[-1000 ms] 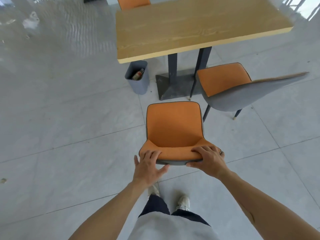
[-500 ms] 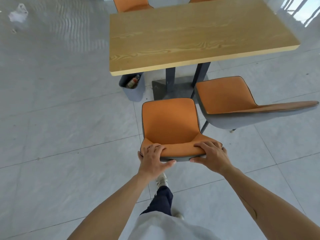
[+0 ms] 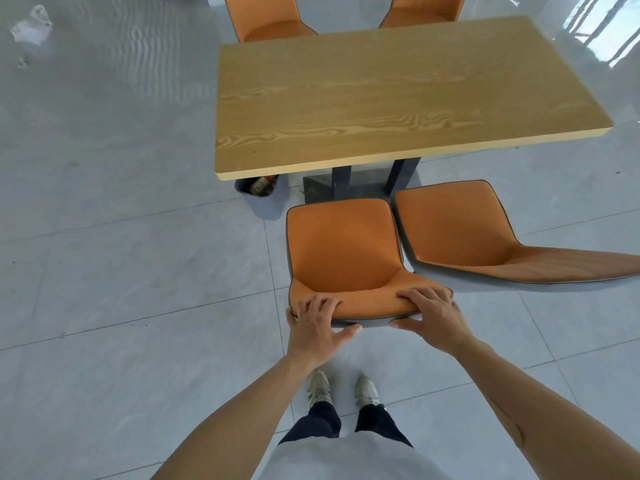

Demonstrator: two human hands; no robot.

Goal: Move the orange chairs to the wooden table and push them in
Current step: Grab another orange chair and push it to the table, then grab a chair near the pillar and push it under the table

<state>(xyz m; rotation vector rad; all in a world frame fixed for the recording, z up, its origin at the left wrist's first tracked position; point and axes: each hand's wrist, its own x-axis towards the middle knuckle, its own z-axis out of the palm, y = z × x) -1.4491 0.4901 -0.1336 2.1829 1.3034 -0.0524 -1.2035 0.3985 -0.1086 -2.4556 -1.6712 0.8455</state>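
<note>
Both hands gripped the top of an orange chair's backrest (image 3: 343, 251), left hand (image 3: 317, 323) and right hand (image 3: 431, 318) curled over its edge. Its seat front sat just short of the wooden table (image 3: 391, 95), close beside a second orange chair (image 3: 464, 230).

Pale grey glossy floor tiles (image 3: 104, 271) with thin dark grout lines fill the room. Far ahead and to the right of the right hand (image 3: 433, 320), striped daylight (image 3: 602, 32) glares off them. Ahead of the left hand (image 3: 317, 327) stands a small grey bin (image 3: 270, 206) holding litter. Much farther ahead to its left lies a white scrap (image 3: 31, 27).
</note>
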